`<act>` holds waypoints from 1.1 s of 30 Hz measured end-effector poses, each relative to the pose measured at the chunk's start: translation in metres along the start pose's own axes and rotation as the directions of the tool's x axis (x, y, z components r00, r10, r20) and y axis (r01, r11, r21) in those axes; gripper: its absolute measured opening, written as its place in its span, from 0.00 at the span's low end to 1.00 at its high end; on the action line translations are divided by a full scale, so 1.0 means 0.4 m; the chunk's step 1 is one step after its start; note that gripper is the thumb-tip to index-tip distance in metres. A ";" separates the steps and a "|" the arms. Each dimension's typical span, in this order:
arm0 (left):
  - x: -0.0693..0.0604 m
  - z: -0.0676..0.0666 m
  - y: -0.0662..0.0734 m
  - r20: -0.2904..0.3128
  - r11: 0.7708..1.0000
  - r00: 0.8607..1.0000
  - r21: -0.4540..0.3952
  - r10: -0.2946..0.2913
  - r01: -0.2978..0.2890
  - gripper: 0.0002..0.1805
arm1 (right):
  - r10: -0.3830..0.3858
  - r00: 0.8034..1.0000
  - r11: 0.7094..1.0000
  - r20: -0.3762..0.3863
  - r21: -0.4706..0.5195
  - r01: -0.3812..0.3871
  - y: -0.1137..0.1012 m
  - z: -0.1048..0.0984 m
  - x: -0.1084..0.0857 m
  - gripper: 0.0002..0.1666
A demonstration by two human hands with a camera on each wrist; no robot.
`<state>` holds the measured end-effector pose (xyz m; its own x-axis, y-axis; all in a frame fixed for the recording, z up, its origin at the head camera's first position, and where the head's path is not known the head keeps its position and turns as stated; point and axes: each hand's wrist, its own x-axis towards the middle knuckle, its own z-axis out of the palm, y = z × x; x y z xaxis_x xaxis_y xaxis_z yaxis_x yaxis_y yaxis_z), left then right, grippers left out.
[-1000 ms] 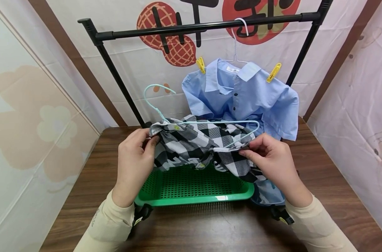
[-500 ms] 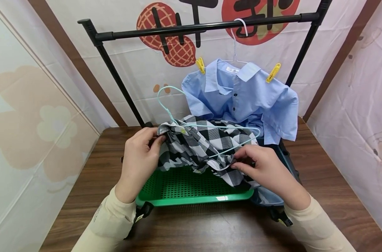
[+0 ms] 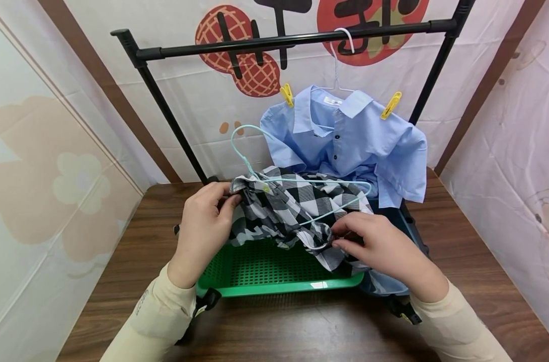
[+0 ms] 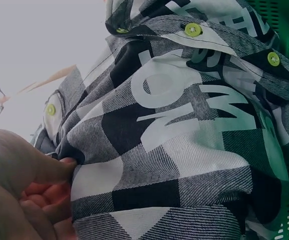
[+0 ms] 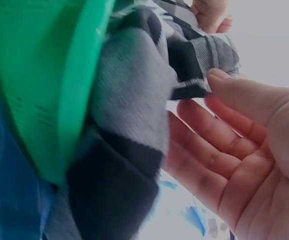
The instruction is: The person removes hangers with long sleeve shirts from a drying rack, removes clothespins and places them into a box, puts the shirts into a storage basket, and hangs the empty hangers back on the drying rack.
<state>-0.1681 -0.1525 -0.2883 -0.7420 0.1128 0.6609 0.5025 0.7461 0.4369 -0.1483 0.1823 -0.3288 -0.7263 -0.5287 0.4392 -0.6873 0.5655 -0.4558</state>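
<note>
A black-and-white checked shirt [image 3: 301,201] with yellow-green buttons lies bunched over the back of a green basket [image 3: 274,287]. The left hand [image 3: 204,229] pinches its collar end between thumb and fingers; in the left wrist view that hand [image 4: 29,185] grips the cloth beside white lettering. A mint hanger [image 3: 315,181] has its left part inside the shirt, hook up, while its right arm lies bare on top. The right hand [image 3: 378,246] holds the shirt's other front edge at the fingertips; in the right wrist view this hand [image 5: 244,150] has its thumb at the cloth, other fingers loosely bent.
Behind, a light blue shirt [image 3: 360,146] hangs on a white hanger from a black rack [image 3: 256,44], with yellow clips [image 3: 391,105] at its shoulders. A dark blue container [image 3: 387,284] stands right of the basket on the wooden table [image 3: 301,332].
The right hand has moved left and down with the shirt edge, uncovering more of the hanger's right arm. The left hand and hanger hook have shifted right.
</note>
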 end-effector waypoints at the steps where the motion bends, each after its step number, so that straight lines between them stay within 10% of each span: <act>1: 0.001 0.001 -0.002 0.002 1.000 1.000 -0.001 -0.001 0.001 0.03 | -0.012 1.000 1.000 -0.013 -0.010 0.012 0.002 -0.006 -0.002 0.11; 11: 0.005 0.000 -0.006 0.072 0.999 0.997 0.026 0.020 -0.022 0.03 | -0.179 0.957 0.983 -0.228 -0.072 0.167 0.026 -0.078 -0.017 0.19; 21: 0.000 -0.004 0.010 0.150 0.996 0.986 0.025 0.076 -0.080 0.02 | -0.284 0.846 0.957 -0.450 -0.084 0.277 0.049 -0.103 -0.015 0.06; 33: 0.000 -0.002 0.023 0.132 0.987 0.980 0.035 0.151 -0.157 0.02 | -0.191 0.909 0.979 -0.370 -0.141 0.148 0.080 -0.088 -0.010 0.19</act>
<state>-0.1633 -0.1463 -0.2838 -0.7096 0.3100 0.6327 0.5969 0.7417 0.3060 -0.1671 0.2250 -0.3178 -0.5264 -0.3543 0.7729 -0.7793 0.5645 -0.2720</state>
